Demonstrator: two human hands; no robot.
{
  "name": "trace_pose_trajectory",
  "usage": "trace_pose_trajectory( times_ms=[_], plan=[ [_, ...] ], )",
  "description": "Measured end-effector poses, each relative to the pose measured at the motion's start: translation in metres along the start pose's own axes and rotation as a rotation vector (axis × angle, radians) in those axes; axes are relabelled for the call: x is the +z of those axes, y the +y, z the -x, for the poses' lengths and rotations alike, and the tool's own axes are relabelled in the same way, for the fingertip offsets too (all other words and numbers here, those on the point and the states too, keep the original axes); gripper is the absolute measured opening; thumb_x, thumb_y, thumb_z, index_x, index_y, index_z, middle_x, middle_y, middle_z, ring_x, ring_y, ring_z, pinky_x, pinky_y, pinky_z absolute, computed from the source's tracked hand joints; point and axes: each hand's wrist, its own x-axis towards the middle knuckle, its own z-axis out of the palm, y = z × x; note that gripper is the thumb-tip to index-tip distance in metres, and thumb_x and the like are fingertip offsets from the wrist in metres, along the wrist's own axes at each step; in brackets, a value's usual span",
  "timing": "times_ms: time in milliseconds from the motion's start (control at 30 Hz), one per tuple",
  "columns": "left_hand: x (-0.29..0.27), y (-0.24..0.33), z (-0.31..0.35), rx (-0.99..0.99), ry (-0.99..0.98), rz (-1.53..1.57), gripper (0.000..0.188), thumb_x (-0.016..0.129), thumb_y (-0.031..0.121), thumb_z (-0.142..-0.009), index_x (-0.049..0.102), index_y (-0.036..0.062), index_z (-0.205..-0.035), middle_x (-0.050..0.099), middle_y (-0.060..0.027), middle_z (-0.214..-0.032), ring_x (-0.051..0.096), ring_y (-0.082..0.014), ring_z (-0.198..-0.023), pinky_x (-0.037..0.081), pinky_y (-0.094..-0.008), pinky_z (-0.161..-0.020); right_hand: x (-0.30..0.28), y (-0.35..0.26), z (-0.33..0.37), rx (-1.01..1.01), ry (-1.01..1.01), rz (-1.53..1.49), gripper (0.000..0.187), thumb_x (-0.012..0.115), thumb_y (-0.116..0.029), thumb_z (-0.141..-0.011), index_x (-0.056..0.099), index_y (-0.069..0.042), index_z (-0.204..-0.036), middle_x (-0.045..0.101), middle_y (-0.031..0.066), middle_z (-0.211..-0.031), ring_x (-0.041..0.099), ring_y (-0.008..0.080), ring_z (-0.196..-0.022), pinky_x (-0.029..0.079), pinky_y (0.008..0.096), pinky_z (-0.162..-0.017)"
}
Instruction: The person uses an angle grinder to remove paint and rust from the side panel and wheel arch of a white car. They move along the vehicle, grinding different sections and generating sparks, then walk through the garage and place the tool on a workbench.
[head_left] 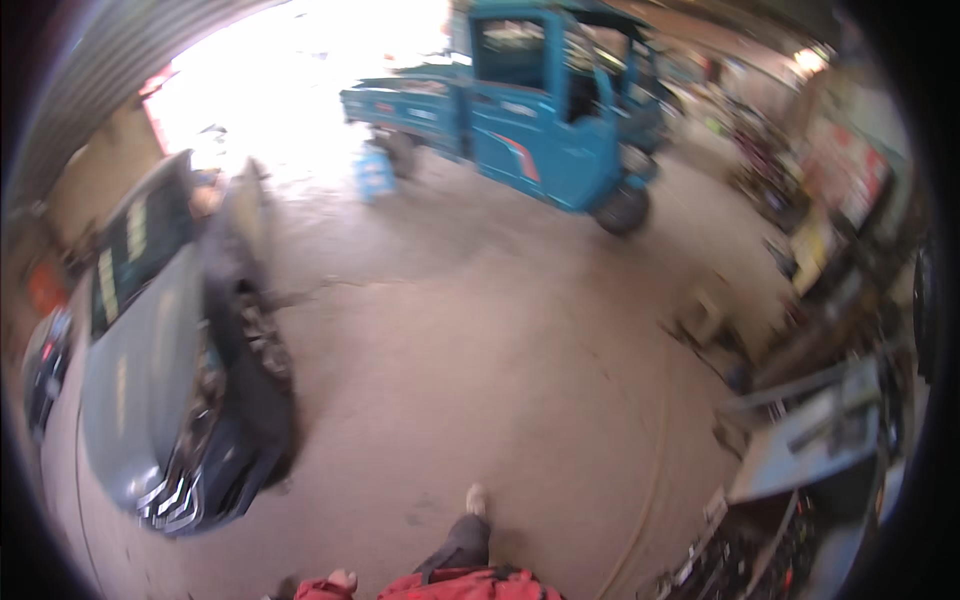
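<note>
My left hand shows small and blurred at the lower edge, just past a red sleeve. It hangs beside my body, and its fingers are too smeared to read. Nothing large shows in it. My right hand is out of the picture. Below me, one leg in dark trousers steps forward with a light shoe on the concrete floor. A grey car stands to the left, the nearest big thing on the left hand's side, well apart from it.
A blue three-wheeled cargo truck stands ahead, with a light-blue object by its rear wheel. On the right are a cluttered workbench, a yellowish machine part on the floor and a hose. Another dark car sits far left.
</note>
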Motion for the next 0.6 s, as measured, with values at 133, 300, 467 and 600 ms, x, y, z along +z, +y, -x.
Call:
trace_pose_trajectory(
  times_ms=[133, 300, 467, 600],
  plan=[
    [0.011, 0.086, -0.072, -0.03, -0.245, -0.185, 0.033, 0.054, 0.033, -0.092, 0.07, 0.0047, -0.096, 0.07, -0.0185, -0.091, 0.069, -0.0337, -0.08, 0.053, -0.0485, -0.071, -0.017, 0.083, -0.021, 0.243, 0.079, -0.015, 0.031, 0.072, -0.029, -0.084, 0.068, -0.005, -0.104, 0.069, 0.0085, -0.093, 0.067, 0.0205, -0.084, 0.053, 0.0362, -0.074],
    [-0.033, 0.277, -0.211, 0.195, -0.321, -0.384, 0.029, 0.054, 0.027, -0.092, 0.07, 0.0066, -0.104, 0.071, -0.016, -0.098, 0.069, -0.034, -0.084, 0.055, -0.0487, -0.071, -0.028, 0.113, -0.014, 0.588, 0.15, -0.04, 0.029, 0.071, -0.028, -0.084, 0.068, -0.006, -0.103, 0.069, 0.0082, -0.092, 0.067, 0.0201, -0.083, 0.053, 0.036, -0.072],
    [-0.21, 0.572, -0.338, 0.921, 0.29, -1.056, 0.017, 0.052, 0.017, -0.09, 0.065, 0.0057, -0.093, 0.064, -0.0143, -0.079, 0.064, -0.0296, -0.061, 0.05, -0.0445, -0.048, -0.043, 0.072, -0.046, 0.749, 0.229, -0.182, 0.028, 0.07, -0.027, -0.085, 0.068, -0.006, -0.102, 0.069, 0.0079, -0.09, 0.067, 0.0198, -0.082, 0.053, 0.0358, -0.071],
    [-0.341, 0.833, -0.355, 1.056, 0.542, -0.275, 0.027, 0.048, 0.023, -0.097, 0.066, 0.0042, -0.106, 0.07, -0.0212, -0.088, 0.068, -0.0413, -0.077, 0.054, -0.0493, -0.063, -0.071, 0.037, -0.143, 0.716, 0.266, -0.251, 0.026, 0.07, -0.027, -0.085, 0.068, -0.006, -0.101, 0.069, 0.0077, -0.089, 0.067, 0.0195, -0.081, 0.053, 0.0356, -0.07]
  ],
)
